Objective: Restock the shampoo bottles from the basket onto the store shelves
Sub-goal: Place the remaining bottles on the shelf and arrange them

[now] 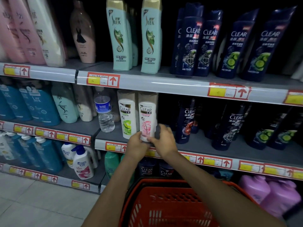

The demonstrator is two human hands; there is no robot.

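Note:
A white Clear shampoo bottle with a pink label (146, 117) stands at the front of the middle shelf (196, 145), beside a matching bottle with a green label (127, 115). My left hand (136, 145) grips the pink bottle's base from the left. My right hand (164, 139) holds its base from the right, fingers curled round it. The orange basket (165, 205) sits below my forearms; no bottles show inside it.
Dark blue Clear bottles (185, 120) stand to the right on the middle shelf, with a bare gap next to the pink bottle. A water bottle (105, 112) stands left of the green one. Teal Slek bottles (150, 36) and more blue Clear bottles fill the top shelf.

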